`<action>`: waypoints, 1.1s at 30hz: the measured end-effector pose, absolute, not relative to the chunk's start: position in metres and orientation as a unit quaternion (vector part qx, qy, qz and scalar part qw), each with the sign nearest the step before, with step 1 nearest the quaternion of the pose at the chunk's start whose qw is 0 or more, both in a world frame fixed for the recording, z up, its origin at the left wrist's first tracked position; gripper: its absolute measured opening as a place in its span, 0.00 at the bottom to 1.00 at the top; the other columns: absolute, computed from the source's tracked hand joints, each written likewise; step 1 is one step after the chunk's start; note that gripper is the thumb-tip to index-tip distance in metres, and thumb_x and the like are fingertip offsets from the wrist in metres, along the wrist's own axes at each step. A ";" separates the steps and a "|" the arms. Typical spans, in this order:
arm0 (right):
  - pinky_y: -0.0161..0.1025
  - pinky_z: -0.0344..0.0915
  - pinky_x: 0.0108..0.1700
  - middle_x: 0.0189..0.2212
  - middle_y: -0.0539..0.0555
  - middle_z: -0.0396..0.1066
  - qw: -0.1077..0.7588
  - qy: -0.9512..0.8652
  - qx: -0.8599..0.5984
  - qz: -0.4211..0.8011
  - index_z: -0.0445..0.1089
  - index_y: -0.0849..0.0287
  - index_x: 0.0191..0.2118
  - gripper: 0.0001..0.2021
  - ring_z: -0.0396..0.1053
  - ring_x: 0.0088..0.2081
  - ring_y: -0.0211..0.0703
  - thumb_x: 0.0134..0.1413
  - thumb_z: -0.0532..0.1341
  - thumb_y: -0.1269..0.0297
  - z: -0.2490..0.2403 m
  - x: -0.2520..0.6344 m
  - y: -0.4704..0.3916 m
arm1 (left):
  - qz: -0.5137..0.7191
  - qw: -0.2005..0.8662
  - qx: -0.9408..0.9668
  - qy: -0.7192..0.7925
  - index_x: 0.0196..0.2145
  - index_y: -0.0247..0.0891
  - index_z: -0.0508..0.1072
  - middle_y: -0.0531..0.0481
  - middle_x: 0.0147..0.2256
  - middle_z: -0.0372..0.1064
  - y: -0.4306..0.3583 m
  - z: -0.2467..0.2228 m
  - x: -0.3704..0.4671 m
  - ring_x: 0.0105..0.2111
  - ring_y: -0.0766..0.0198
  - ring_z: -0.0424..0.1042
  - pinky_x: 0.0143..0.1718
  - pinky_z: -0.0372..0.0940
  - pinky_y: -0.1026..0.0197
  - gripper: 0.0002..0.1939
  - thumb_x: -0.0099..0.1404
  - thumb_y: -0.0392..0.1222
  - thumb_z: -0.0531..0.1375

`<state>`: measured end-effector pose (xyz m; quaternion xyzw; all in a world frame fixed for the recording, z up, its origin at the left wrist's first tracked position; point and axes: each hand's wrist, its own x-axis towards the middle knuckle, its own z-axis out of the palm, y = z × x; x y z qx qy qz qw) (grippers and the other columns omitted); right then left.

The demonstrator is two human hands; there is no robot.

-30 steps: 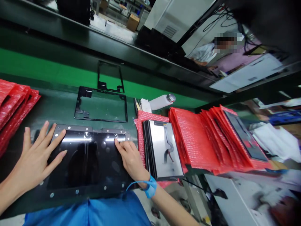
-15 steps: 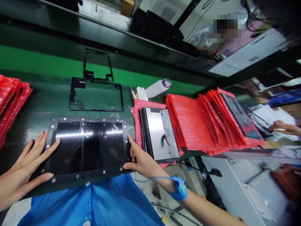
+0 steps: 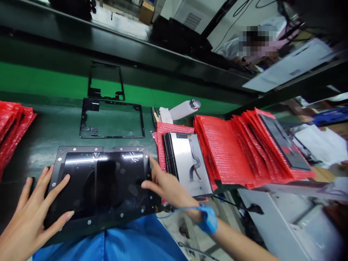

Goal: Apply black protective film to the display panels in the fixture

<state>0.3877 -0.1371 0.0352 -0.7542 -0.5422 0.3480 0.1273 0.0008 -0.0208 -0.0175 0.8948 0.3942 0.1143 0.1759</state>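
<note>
Right hand (image 3: 170, 186): is now sitting higher along the right edge of the dark panel (image 3: 106, 185) than half a second ago, its thumb resting farther from the lower corner.
Left hand (image 3: 29, 221): is staying at the left border, its fingers (image 3: 58, 186) spreading wide, forefinger and thumb reaching onto the glossy face.
Right-hand grip: thumb is overlapping the face while the forefinger is following the edge; whether they are pinching the rim, the view is not showing.
Panel: is lying face up on the worktop (image 3: 40, 152), nearer the wearer than the larger black frame (image 3: 86, 105).
Step in hand: both hands are apparently steadying the panel by its sides.
Doing it well: fingers should ideally be bearing on the border, not the glass, with both sides sharing pressure evenly and the blue wrist strap (image 3: 209, 219) staying clear.
Writing: no brand is reading clearly; the silver-backed screens (image 3: 181, 156) and white bottle (image 3: 181, 110) are showing nothing legible.
</note>
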 end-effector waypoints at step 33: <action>0.52 0.65 0.53 0.51 0.60 0.70 0.191 -0.788 -0.575 0.103 0.63 0.56 0.59 0.18 0.65 0.54 0.53 0.66 0.58 0.63 0.048 0.348 -0.044 | 0.121 0.054 0.903 0.408 0.72 0.36 0.37 0.33 0.71 0.35 -0.034 -0.009 0.021 0.71 0.39 0.34 0.66 0.39 0.29 0.42 0.71 0.55 0.52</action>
